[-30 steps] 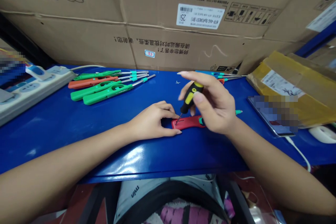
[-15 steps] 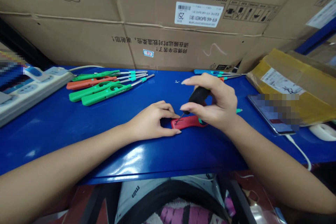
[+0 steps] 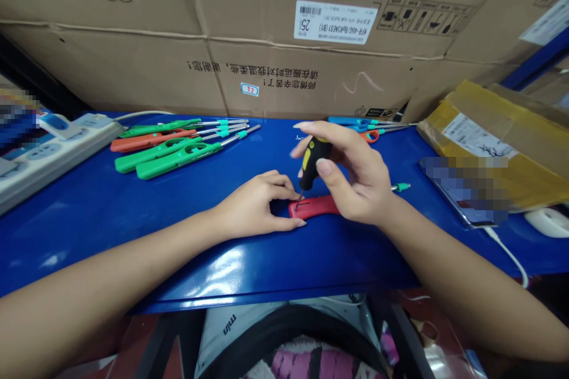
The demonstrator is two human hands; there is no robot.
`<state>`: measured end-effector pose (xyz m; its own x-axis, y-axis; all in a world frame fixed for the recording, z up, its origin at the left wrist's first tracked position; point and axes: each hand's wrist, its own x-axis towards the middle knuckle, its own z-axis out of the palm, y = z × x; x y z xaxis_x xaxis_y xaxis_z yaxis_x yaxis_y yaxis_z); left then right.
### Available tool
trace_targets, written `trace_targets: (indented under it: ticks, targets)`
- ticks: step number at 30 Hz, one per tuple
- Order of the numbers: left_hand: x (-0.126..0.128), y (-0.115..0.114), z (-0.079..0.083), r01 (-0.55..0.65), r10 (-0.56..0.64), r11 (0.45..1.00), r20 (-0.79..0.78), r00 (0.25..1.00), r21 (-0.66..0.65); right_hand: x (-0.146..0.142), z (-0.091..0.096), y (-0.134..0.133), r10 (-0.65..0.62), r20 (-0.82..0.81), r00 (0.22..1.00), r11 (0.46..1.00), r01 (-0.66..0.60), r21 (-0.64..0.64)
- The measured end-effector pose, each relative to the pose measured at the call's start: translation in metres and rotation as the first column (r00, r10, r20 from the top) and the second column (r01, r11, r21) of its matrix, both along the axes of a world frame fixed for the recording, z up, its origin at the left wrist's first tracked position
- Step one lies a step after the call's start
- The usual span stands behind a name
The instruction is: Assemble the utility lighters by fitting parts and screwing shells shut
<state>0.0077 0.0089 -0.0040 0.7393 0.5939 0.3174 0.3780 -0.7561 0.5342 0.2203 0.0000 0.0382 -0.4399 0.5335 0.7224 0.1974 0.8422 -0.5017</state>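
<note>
A red long-necked lighter [image 3: 320,206] lies flat on the blue table, its metal tube poking out to the right from behind my right hand. My left hand [image 3: 260,204] steadies the lighter's handle end, with the thumb on the near side and fingers on the far side. In my right hand [image 3: 355,174] is a black and yellow screwdriver [image 3: 310,166], gripped by its handle. The screwdriver stands nearly upright, tilted a little, and its tip meets the left end of the lighter's handle. My right hand hides the lighter's trigger area.
Several green and orange lighters [image 3: 178,157] lie at the left beside a white power strip [image 3: 53,151]. Blue and orange lighters [image 3: 355,122] rest at the back. A phone [image 3: 457,189] on a cable and a yellow-taped box [image 3: 502,142] sit at right. A large carton [image 3: 249,12] stands behind.
My right hand has shifted slightly left, and the screwdriver has gone from a strong slant to nearly upright, its handle turned in the fingers. My left hand and the lighter have hardly moved.
</note>
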Motion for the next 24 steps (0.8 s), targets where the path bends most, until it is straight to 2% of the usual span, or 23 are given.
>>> trace_targets:
  ticks: [2, 4, 6, 9, 11, 14, 17, 21, 24]
  targets:
    - [0.0, 0.0001, -0.0002, 0.0, 0.0, 1.0, -0.003, 1.0, -0.003, -0.0015, 0.0004, 0.0008, -0.044, -0.044, 0.998, 0.998, 0.045, 0.038]
    - [-0.0001, 0.0, -0.0001, 0.003, -0.003, 1.0, 0.002, 1.0, 0.0, -0.0013, 0.0007, 0.0029, -0.099, -0.075, 0.992, 0.979, 0.11, 0.171]
    - [-0.0004, -0.0001, -0.0002, 0.006, -0.006, 1.0, 0.015, 1.0, 0.007, -0.0001, 0.0016, 0.0045, -0.095, -0.043, 0.994, 0.965, 0.103, 0.243]
    - [-0.001, -0.0002, -0.0008, 0.005, -0.005, 1.0, 0.017, 1.0, 0.007, 0.0007, 0.0033, 0.004, -0.007, 0.041, 0.999, 0.991, 0.001, 0.132]
    - [-0.0012, -0.0004, -0.0012, 0.007, -0.007, 1.0, 0.018, 1.0, 0.003, 0.0001, 0.0036, 0.0032, 0.007, 0.018, 1.0, 0.994, -0.009, 0.107]
    - [-0.0008, -0.0002, -0.0015, 0.01, -0.01, 1.0, 0.021, 1.0, -0.001, -0.0008, 0.0034, 0.0038, -0.059, -0.062, 0.996, 0.961, 0.073, 0.266]
    - [0.0, 0.0005, -0.0017, 0.007, -0.007, 1.0, 0.016, 1.0, 0.002, -0.0005, 0.0044, 0.0046, -0.091, -0.028, 0.995, 0.925, 0.095, 0.368]
    - [0.0003, 0.0009, -0.0018, 0.002, -0.002, 1.0, 0.007, 1.0, 0.001, -0.0019, 0.0053, 0.0032, -0.042, 0.035, 0.998, 0.958, 0.031, 0.287]
    - [0.0, 0.0003, -0.0012, 0.002, -0.002, 1.0, 0.005, 1.0, -0.008, -0.0033, 0.005, 0.0024, -0.075, -0.067, 0.995, 0.959, 0.09, 0.268]
